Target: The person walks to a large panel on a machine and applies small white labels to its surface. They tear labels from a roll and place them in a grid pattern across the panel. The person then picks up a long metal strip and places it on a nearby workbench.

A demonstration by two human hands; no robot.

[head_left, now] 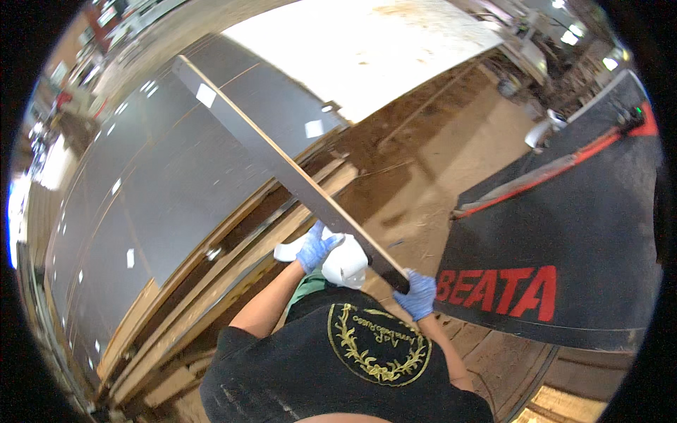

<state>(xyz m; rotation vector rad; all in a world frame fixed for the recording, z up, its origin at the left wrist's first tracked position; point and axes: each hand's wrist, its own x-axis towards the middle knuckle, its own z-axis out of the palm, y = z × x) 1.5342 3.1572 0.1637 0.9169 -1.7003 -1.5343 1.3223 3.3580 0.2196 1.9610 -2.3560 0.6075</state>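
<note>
A long, narrow dark board (300, 180) with a pale wood edge slants from the upper left down to my right side. A white label (206, 95) is stuck near its far end. My left hand (317, 248), in a blue glove, is closed on the board's lower edge, short of the near end. At the near end, my gloved right hand (417, 295) wraps around the board's corner. Beyond my left hand, the board reaches out over a wide dark panel (162, 190). Some of the fingers on both hands are hidden behind the board.
White labels dot the dark panel, and wooden strips (240, 264) run along its near side. A large white sheet (367, 49) lies at the far side. At right stands a black machine panel (536, 240) with red lettering. My white shoes (345, 262) show below the board, on a brown, dusty floor.
</note>
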